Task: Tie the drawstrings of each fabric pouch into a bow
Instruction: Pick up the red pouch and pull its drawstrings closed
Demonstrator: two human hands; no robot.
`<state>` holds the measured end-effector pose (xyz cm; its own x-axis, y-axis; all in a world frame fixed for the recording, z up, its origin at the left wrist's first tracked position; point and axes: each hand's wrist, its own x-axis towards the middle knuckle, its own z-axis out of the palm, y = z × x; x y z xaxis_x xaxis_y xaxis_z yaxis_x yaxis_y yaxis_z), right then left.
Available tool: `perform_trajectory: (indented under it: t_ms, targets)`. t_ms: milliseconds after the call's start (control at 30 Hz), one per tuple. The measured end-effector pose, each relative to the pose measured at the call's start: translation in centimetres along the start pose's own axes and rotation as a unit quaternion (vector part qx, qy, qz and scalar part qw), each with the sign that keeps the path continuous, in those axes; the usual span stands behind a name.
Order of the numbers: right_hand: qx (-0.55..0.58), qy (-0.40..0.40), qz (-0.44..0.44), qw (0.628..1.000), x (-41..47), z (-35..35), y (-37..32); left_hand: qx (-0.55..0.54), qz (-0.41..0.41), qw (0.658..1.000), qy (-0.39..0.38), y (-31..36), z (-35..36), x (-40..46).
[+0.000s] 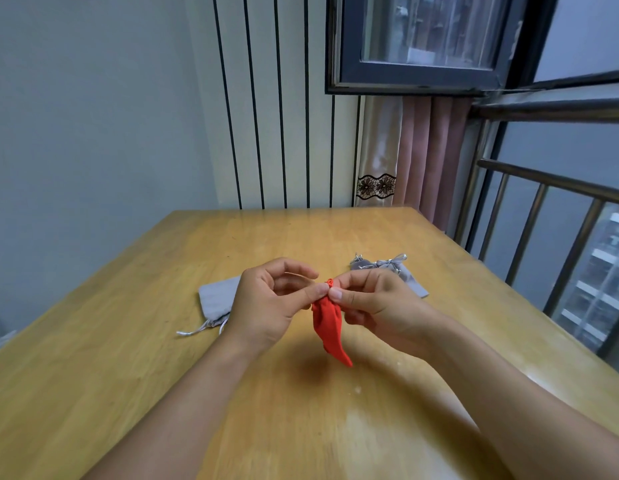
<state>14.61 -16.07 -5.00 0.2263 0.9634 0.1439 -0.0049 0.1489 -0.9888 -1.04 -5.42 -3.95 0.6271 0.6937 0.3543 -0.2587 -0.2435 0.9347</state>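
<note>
Head view: red pouch (330, 325) drawstrings indistinct.

I count one red pouch (330, 323), pinched at its neck between my two hands, left (266, 306) and right (377, 306). Grey pouches: one (216, 303) lies toward the table's (128, 358) left edge, and toward the right edge sit what look like two (401, 271) bunched together, though I cannot separate them surely.

Pouch (330, 327) between both hands above table (128, 358); one pouch (216, 303) behind-left, another (405, 277) behind-right.
</note>
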Motion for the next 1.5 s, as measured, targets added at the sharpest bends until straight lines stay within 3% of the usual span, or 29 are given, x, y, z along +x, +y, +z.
perform_trajectory:
  t_ms: [133, 267, 400, 500, 700, 933, 1500]
  targets:
    - [0.014, -0.033, 0.009, 0.999, 0.0, -0.1, 0.1, 0.079, 0.085, 0.993, -0.025, 0.4, 0.0, -0.3]
    - [0.011, -0.053, 0.007, 0.999, 0.0, 0.0, 0.1, 0.223, 0.228, 0.946, -0.052, 0.4, -0.7, -0.1]
    - [0.025, -0.059, 0.01, 0.998, -0.1, 0.2, -0.1, 0.279, 0.293, 0.913, -0.049, 0.4, -1.0, 0.1]
    - [0.038, -0.072, 0.018, 0.997, -0.2, 0.2, -0.1, 0.276, 0.295, 0.914, -0.034, 0.6, -1.1, 0.1]
    - [0.036, -0.077, 0.024, 0.996, 0.0, 0.0, -0.1, 0.211, 0.214, 0.954, -0.016, 0.4, -0.5, -0.2]
    - [0.033, -0.057, 0.027, 0.997, 0.0, 0.1, -0.1, 0.296, 0.326, 0.895, -0.071, 0.0, -1.3, 0.2]
    - [0.026, -0.051, 0.045, 0.997, -0.2, 0.2, -0.4, 0.318, 0.312, 0.888, -0.112, 0.2, -1.3, 0.2]
